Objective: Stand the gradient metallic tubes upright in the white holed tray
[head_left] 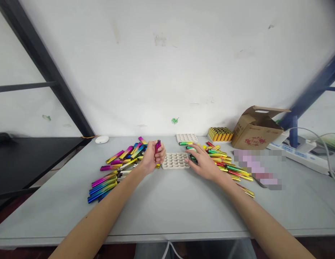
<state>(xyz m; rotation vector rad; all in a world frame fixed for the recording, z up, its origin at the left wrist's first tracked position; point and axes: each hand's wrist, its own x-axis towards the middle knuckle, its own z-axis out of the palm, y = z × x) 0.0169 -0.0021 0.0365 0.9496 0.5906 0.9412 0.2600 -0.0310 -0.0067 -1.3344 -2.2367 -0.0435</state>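
My left hand (154, 157) is closed around a purple metallic tube (158, 146), shaped like a lighter casing and held upright with its top end showing. Just right of that fist lies a white tray (175, 166) with rows of round-ended holes. Over the tray's right end, my right hand (202, 162) is open, fingers apart and palm down, close to the green-and-gold tubes (193, 157). A loose pile of purple, blue and gold tubes (113, 162) spreads left of my left hand. Red, green and gold tubes (234, 172) lie under and beyond my right hand, partly hidden by it.
Against the wall stand a second white tray (186, 137) and a tray packed with upright orange tubes (220, 134). An open cardboard box (256, 129), a power strip (299, 157) and a blurred flat item (257, 169) are at right. A white case (102, 139) sits back left.
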